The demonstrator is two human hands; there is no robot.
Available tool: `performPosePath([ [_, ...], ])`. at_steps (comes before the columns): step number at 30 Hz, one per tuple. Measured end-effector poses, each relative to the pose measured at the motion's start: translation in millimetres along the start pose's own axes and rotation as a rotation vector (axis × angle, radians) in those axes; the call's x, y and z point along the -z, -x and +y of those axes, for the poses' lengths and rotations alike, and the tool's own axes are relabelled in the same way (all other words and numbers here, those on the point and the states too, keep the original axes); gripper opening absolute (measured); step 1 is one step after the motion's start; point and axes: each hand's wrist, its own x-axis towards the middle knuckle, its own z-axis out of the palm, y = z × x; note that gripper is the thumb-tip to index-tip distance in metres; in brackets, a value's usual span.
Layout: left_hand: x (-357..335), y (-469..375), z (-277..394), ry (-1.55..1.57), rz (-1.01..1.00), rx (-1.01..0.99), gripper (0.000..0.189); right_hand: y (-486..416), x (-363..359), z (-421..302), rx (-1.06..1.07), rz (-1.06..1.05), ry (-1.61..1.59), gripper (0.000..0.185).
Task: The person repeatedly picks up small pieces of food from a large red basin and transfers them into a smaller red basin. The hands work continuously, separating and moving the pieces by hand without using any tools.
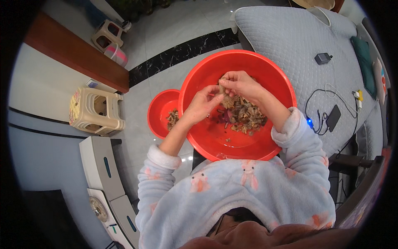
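Over a large red plastic basin (214, 146), both hands hold one brownish, mushroom-like piece (228, 101). My left hand (205, 104) has its thumb and fingers on the piece's left side. From the upper right, my right hand (241, 84) pinches the pale upper end. Beneath them, a heap of similar grey-brown pieces (248, 116) lies in the basin. Something reddish-purple (228, 115) shows at the heap's left edge, too covered to name. A smaller red basin (155, 116) stands to the left, with brown scraps (172, 119) in it, partly hidden behind my left forearm.
A grey quilted sofa cover (279, 34) spreads at the right, bearing a black power adapter (323, 58), cables and a black phone (334, 117). Beige plastic stools (96, 110) stand at the left, above a low white cabinet (99, 168). A pink bucket (116, 55) is farther off.
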Motion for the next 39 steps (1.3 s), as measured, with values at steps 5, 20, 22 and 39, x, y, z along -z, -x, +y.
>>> performPosePath([
  [5, -8.9, -2.6, -0.3, 0.080, 0.023, 0.081, 0.030, 9.9, -14.1, -3.4, 0.012, 0.025, -0.081, 0.018],
  [20, 15.7, 1.5, -14.3, 1.006, -0.118, 0.327, 0.038, 19.6, -18.0, -1.9, 0.268, -0.080, 0.286, 0.037],
  [22, 10.4, 3.4, -11.5, 0.938, -0.031, 0.345, 0.038, 21.1, -21.9, -0.2, 0.259, -0.017, 0.398, 0.039],
  [39, -0.9, 9.8, -10.3, 0.722, 0.037, 0.236, 0.034, 19.8, -29.7, 15.1, 0.457, 0.116, 0.583, 0.027],
])
